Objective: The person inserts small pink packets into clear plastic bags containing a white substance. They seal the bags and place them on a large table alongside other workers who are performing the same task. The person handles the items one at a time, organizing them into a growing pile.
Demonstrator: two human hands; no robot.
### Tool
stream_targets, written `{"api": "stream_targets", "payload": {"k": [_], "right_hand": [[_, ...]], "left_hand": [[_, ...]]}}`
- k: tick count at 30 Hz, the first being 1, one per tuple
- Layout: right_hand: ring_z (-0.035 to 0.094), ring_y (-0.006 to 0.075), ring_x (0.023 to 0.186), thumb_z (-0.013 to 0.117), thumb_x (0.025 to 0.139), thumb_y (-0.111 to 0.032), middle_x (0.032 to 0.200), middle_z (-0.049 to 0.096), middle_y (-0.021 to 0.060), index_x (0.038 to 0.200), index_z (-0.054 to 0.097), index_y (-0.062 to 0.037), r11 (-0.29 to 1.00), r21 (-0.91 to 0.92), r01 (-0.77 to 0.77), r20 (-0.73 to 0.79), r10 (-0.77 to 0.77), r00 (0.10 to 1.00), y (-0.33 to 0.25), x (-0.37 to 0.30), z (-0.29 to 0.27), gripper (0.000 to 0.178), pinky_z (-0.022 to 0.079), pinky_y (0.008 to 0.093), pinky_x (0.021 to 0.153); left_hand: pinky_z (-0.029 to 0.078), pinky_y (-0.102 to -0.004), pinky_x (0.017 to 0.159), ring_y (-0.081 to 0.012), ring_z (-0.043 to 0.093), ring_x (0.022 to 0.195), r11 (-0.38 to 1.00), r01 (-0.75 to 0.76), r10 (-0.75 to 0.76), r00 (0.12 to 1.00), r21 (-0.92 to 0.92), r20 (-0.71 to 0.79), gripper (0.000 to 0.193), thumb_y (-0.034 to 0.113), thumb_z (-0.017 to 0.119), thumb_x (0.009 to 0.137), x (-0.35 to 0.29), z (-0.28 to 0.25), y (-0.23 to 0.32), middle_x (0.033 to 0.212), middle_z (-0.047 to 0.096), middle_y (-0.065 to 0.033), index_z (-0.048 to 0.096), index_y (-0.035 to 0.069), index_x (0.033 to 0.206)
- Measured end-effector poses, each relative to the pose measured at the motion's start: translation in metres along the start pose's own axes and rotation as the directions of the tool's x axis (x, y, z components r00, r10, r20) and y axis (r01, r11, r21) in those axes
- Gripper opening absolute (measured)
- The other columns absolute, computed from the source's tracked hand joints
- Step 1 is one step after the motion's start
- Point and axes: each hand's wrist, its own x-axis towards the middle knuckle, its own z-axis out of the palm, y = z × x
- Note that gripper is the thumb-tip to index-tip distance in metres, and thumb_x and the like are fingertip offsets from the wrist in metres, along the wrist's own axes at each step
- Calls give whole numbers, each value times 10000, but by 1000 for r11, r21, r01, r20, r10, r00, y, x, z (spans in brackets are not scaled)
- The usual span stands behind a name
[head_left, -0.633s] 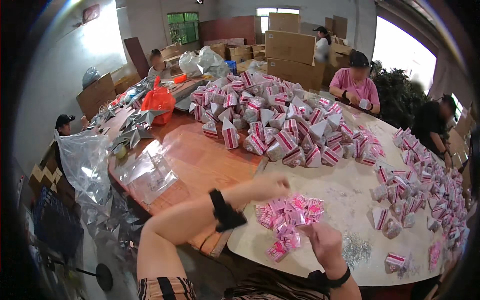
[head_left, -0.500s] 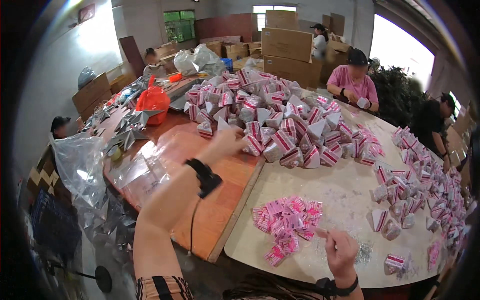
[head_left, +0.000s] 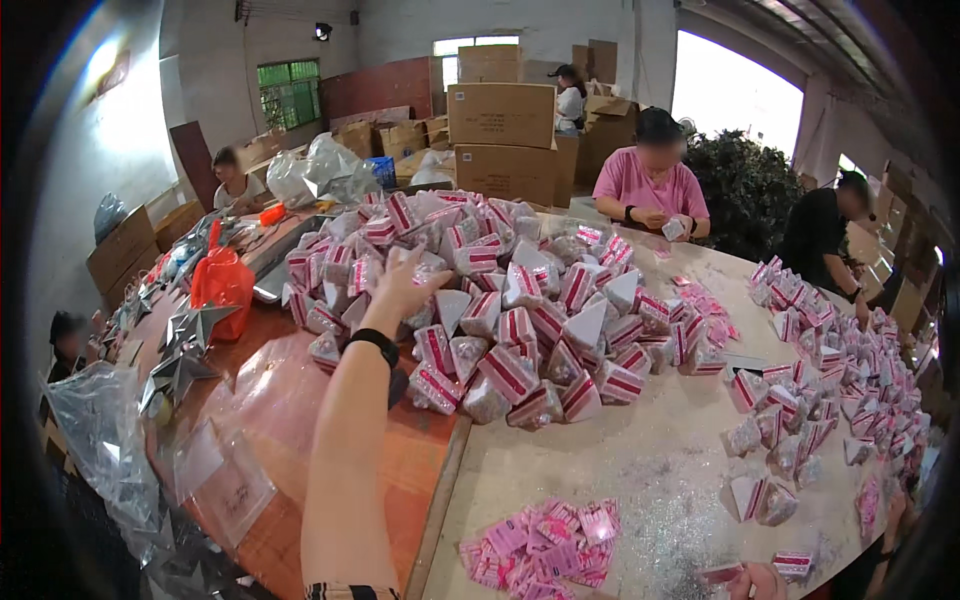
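Observation:
My left hand (head_left: 408, 285) reaches over the big heap of clear, wedge-shaped packets with white-and-pink striped labels (head_left: 510, 370). Its fingers are spread among the upper packets; none is seen lifted. At the lower edge my right hand (head_left: 758, 582) is partly cut off, its fingers pinched on a small pink-and-white label (head_left: 722, 574). One loose striped packet (head_left: 792, 565) lies beside that hand. Left of it, a pile of flat pink labels (head_left: 548, 545) is spread on the pale table (head_left: 640, 450).
An orange-red tabletop (head_left: 390, 470) adjoins on the left, with plastic sheets, silver stars (head_left: 188, 340) and a red bag (head_left: 222, 285). More packets (head_left: 850, 390) crowd the right side. A person in pink (head_left: 655, 180) works across the table. Cartons (head_left: 500, 115) stand behind.
My left hand has moved forward onto the heap, its fingers spreading. My right hand has dropped toward the lower right edge. The view has shifted, bringing the heap nearer.

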Motion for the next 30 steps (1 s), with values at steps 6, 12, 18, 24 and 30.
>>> {"api": "stream_targets", "payload": {"k": [6, 12, 18, 24, 30], "right_hand": [[588, 328, 626, 627, 810, 18, 763, 617, 171, 904, 612, 31, 998, 30, 57, -4, -57, 998, 6, 12, 20, 96, 466, 386, 535], [598, 328, 634, 643, 798, 16, 775, 627, 172, 905, 614, 41, 996, 15, 86, 34, -87, 996, 4, 10, 24, 114, 477, 380, 539], [619, 342, 681, 645, 792, 8, 806, 639, 179, 923, 628, 36, 997, 26, 75, 5, -76, 997, 2, -1, 16, 135, 505, 384, 589], [601, 323, 659, 640, 757, 20, 778, 623, 172, 892, 614, 27, 1000, 23, 10, -1, -10, 1000, 2, -12, -2, 138, 488, 371, 582], [611, 328, 668, 651, 772, 19, 802, 631, 182, 905, 611, 21, 999, 23, 35, -14, -35, 999, 10, -25, -5, 139, 503, 382, 583]], "left_hand": [[156, -694, 996, -460, 120, 1348, 957, -157, 76, 947, 243, 313, 729, 712, 602, 646, 3, 48, 37, 1414, 338, -171, 606, 237, 1200], [317, -509, 1015, -417, 249, 1309, 905, -376, 289, 887, 198, 361, 679, 668, 623, 661, -33, 44, 73, 1296, 447, -212, 640, 192, 1145], [337, -464, 1003, -411, 377, 1207, 851, -516, 398, 756, 100, 519, 735, 635, 676, 646, -83, 60, 72, 1255, 475, -231, 592, 170, 1209], [302, -563, 989, -357, 334, 1271, 936, -348, 302, 868, 48, 394, 796, 600, 676, 677, -46, 52, 97, 1356, 414, -164, 498, 103, 1273], [199, -704, 976, -507, 167, 1316, 943, -300, 277, 947, 143, 159, 851, 612, 679, 653, -16, 89, 129, 1448, 270, -179, 393, 242, 1364]]}}
